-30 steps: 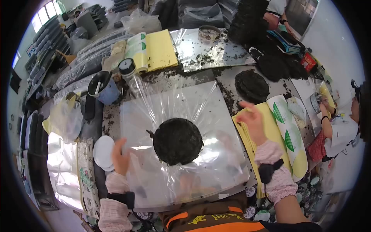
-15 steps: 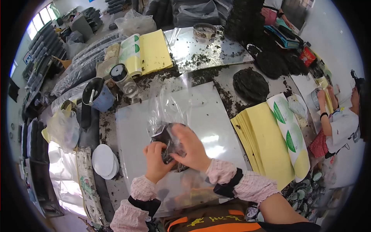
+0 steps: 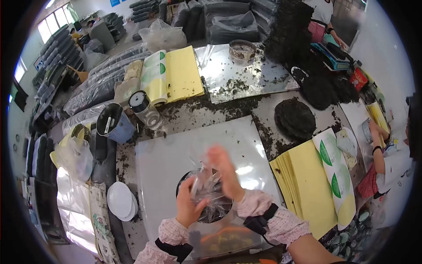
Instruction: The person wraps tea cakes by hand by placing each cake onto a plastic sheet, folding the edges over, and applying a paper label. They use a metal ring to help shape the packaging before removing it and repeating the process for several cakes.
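**Wrapping a pressed cake in clear film: keep the gather tight and centred**

Head view, the only one here. The dark round cake point(image 3: 218, 211) sits on a pale sheet point(image 3: 171, 154) at the middle of the bench's near edge. The clear film point(image 3: 205, 184) is bunched up over the top of it.

The left hand point(image 3: 188, 207) is closed on the gathered film just above the cake. The right hand point(image 3: 225, 172) is motion-blurred, fingers looking fairly straight and up against the bunch, so I honestly can't tell if it's gripping or just pressing.

My take on doing this bit well:
- Pull the film up evenly from all sides so the pleats meet over the cake's centre, not off to one side.
- Pin the bunch with one hand and smooth with the other, so no slack creeps back in.
- There are loose crumbs all over the bench, so I'd keep them from getting trapped under the film.

Around it: a stack of yellow papers point(image 3: 303, 185) toward the right edge, another dark cake point(image 3: 294, 118) behind that, and white discs point(image 3: 121, 200) toward the left. A co-worker point(image 3: 389, 165) is busy at the right edge.
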Tool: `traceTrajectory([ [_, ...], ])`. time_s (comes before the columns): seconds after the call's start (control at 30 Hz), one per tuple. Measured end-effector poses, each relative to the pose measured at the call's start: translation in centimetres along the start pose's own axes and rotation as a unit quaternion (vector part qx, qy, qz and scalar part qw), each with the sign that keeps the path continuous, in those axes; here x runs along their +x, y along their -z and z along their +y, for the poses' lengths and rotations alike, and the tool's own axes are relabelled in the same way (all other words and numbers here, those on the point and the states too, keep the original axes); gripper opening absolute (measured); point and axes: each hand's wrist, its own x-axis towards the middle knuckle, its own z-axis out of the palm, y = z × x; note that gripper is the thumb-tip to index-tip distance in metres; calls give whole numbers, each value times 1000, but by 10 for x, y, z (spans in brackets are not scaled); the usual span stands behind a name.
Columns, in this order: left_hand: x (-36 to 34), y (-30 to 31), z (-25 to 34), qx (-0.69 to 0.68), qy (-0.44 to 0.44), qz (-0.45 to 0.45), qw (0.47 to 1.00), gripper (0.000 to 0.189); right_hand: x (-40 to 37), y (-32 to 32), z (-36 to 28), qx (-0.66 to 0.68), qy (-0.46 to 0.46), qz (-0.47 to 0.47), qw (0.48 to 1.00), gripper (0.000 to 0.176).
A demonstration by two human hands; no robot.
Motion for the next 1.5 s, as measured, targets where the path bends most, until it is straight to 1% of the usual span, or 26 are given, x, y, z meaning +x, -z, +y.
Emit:
traceTrajectory([
  [0.03, 2, 0, 2, -60, 5, 45, 997, 71, 4, -3, -6, 18, 11, -105, 994, 44],
  [0.07, 0, 1, -3, -80, 12, 47, 996, 65, 6, -5, -18, -90, 252, -154, 951, 36],
  [0.1, -3, 1, -8, -100, 19, 50, 994, 59, 1, -3, -14, -100, 195, -185, 958, 31],
  [0.13, -2, 12, -14, -22, -22, -2, 1000, 57, -13, 5, -5, -112, 137, -219, 959, 29],
  [0.17, -5, 12, -17, 51, -58, -48, 996, 54, -24, 4, 6, -92, 57, -151, 983, 22],
  [0.2, -3, 4, -13, 136, -85, -72, 984, 34, -36, 4, 17, -55, -25, -73, 995, 17],
  [0.23, -4, -5, -9, 185, -67, -79, 977, 34, -48, 4, 27, -9, -95, 9, 995, 14],
  [0.3, -1, -16, -1, 288, -41, -98, 952, 34, -31, -18, -13, -189, 31, 63, 979, 5],
  [0.33, -2, -16, -2, 302, -41, -98, 947, 38, -36, -18, -13, -245, 55, 34, 967, 2],
  [0.4, 4, -8, 2, 206, -37, -68, 975, 44, -46, -11, -10, -352, 101, -8, 930, 7],
  [0.43, 7, -5, 5, 155, -36, -61, 985, 47, -47, -6, -9, -351, 87, -51, 931, 8],
  [0.47, 6, 5, 23, 81, 20, -59, 995, 64, -43, 1, -11, -350, 66, -92, 930, 9],
  [0.57, -4, -7, 18, 257, -63, -186, 946, 77, -44, 11, -12, -375, -16, -164, 912, 7],
  [0.6, -6, -9, 14, 288, -43, -217, 932, 83, -44, 13, -16, -398, -33, -172, 901, 7],
  [0.8, -12, -15, 13, 382, -55, -243, 890, 79, -45, -2, -16, -512, -45, -186, 837, 9],
  [0.83, -8, -18, 13, 390, -57, -241, 887, 79, -48, 1, -11, -506, -13, -183, 843, 8],
  [0.9, -9, -21, 14, 376, -35, -240, 894, 80, -52, 34, -4, -366, 30, -199, 909, 13],
  [0.97, -6, -20, 20, 381, -31, -257, 888, 82, -67, 99, -8, -441, 184, 6, 878, 6],
  [1.0, -7, -22, 21, 379, -35, -262, 887, 82, -87, 139, -21, -421, 113, 140, 889, 17],
  [1.03, -7, -21, 21, 382, -38, -265, 884, 83, -115, 204, -11, -554, 95, 123, 818, 28],
  [1.07, -5, -20, 21, 389, -41, -268, 881, 83, -150, 254, 2, -608, 51, 238, 756, 32],
  [1.13, -2, -19, 24, 384, -35, -274, 881, 83, -223, 332, -12, -754, -19, 221, 619, 40],
  [1.2, -1, -21, 27, 384, -20, -283, 879, 83, -259, 360, -32, -824, -9, 172, 539, 37],
  [1.3, -4, -22, 25, 410, -50, -272, 869, 84, -269, 369, -27, -762, 1, 199, 617, 34],
  [1.4, -3, -22, 24, 405, -48, -279, 870, 82, -255, 366, -37, -493, -152, 436, 737, 30],
  [1.5, -6, -22, 21, 406, -61, -272, 870, 83, -260, 370, -42, -729, 9, 232, 644, 27],
])
